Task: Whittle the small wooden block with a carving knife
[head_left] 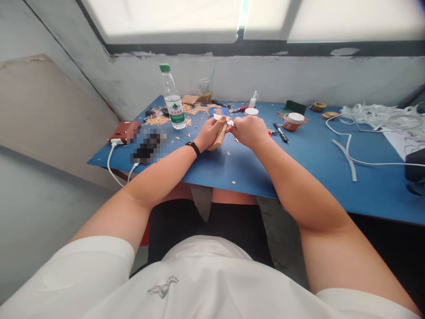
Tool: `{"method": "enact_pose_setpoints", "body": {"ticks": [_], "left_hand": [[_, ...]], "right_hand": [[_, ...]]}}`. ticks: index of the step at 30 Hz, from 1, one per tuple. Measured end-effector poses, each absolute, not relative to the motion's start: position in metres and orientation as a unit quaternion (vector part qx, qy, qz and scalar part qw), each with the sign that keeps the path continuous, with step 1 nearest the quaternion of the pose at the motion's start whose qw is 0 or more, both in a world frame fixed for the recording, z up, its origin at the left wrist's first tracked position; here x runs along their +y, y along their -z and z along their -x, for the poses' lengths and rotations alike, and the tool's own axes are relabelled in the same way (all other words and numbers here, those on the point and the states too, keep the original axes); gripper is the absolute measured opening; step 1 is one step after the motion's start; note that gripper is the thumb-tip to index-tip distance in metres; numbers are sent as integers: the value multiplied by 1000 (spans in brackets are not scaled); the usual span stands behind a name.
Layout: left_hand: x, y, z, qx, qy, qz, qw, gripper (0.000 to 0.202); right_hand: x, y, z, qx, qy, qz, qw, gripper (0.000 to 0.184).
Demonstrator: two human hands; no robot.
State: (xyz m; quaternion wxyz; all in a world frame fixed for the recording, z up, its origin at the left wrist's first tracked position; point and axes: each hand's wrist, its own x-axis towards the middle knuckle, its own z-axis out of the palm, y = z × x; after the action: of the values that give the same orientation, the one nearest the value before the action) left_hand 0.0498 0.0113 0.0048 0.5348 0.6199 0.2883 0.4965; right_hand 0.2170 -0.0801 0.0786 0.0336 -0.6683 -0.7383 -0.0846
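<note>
My left hand point(208, 134), with a black band at the wrist, is closed around a pale piece of wood point(218, 141) above the table's near middle. Facing it, my right hand point(247, 129) is closed on a carving knife point(231, 125); only a bit of its silvery blade shows, against the wood, and the handle is hidden in my fist. Pale curls of wood sit where blade and wood meet. Loose wood shavings point(199, 108) lie beyond my left hand, and a few chips are scattered on the blue table point(252, 170).
A water bottle point(175, 106) and a cup with a green straw point(205, 91) stand at the back left. Near the left edge lie a brown case point(124, 132) and a cabled phone point(148, 147). To the right are a marker point(281, 132), a white-lidded jar point(293, 121) and white cables point(348, 141).
</note>
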Motion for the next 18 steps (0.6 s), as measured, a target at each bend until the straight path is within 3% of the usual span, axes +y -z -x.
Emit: {"method": "enact_pose_setpoints", "body": {"ticks": [8, 13, 18], "left_hand": [[11, -10, -51, 310, -500, -634, 501, 76], [11, -12, -49, 329, -524, -627, 474, 75], [19, 1, -48, 321, -545, -597, 494, 81]], "right_hand": [[-82, -80, -216, -727, 63, 683, 33, 65], [-74, -77, -220, -717, 59, 692, 59, 99], [-65, -71, -228, -728, 60, 677, 87, 105]]}}
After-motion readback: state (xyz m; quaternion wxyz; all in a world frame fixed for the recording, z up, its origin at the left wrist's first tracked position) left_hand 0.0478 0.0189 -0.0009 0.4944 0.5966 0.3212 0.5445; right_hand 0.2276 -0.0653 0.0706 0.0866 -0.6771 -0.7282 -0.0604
